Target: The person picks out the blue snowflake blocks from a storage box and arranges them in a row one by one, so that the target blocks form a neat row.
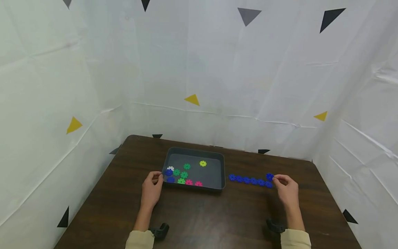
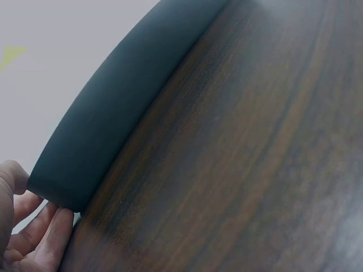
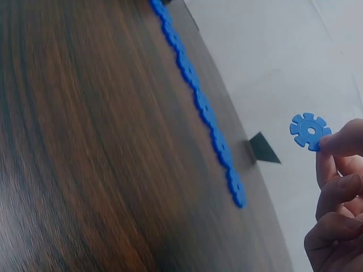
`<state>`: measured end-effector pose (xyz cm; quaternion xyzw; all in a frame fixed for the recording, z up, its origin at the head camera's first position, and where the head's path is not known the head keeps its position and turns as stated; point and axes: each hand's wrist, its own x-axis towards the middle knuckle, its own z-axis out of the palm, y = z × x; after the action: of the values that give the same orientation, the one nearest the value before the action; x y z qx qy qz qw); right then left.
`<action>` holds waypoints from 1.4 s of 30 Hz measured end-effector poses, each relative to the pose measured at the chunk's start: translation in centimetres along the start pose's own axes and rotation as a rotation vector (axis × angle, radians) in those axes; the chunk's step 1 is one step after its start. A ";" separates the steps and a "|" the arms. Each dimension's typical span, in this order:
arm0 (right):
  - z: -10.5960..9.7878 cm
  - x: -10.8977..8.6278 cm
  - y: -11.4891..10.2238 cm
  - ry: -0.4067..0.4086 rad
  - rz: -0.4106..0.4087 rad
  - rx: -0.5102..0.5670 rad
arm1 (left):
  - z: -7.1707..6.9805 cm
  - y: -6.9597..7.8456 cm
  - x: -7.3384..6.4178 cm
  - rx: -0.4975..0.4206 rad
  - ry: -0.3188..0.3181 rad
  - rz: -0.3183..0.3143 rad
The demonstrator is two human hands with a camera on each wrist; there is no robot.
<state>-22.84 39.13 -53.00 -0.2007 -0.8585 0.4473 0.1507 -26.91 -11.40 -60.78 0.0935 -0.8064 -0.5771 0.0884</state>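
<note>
My right hand pinches a blue flower-shaped disc between thumb and fingertip, raised above the table in the right wrist view. Notches ring the disc's edge, and a hole sits at its centre. Close by, a row of several matching blue discs lies on the table, its right end just under the held one in the head view. At the near left corner of a dark grey tray, my left hand grips the wall. The left wrist view has the thumb at the rim and curled fingers against the outer side.
Inside the tray lie green discs, pink discs, blue discs, a yellow disc and a white disc, mostly toward its left and near sides. Behind the brown wooden table hangs a white curtain with coloured triangles.
</note>
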 end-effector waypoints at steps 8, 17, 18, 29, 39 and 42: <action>-0.8 0.7 1.6 0.023 0.035 0.005 | 0.0 0.1 0.0 -0.009 0.004 -0.004; -1.8 1.6 3.1 -0.039 0.099 -0.019 | -0.1 0.2 0.0 -0.015 -0.005 -0.007; -1.9 1.7 3.2 -0.052 0.108 -0.014 | -0.1 0.2 0.0 -0.016 -0.006 -0.007; -2.8 3.1 4.2 -0.120 0.186 -0.024 | 0.0 0.1 0.3 -0.007 -0.007 -0.017; -2.4 3.8 4.6 -0.135 0.199 -0.044 | -0.1 0.2 0.4 -0.006 -0.004 -0.025; -2.1 3.7 4.5 -0.122 0.182 -0.077 | -0.1 0.1 0.3 -0.004 -0.007 -0.026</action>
<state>-24.22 44.71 -55.24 -0.2556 -0.8610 0.4370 0.0491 -27.15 -11.54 -60.60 0.1016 -0.8044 -0.5801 0.0782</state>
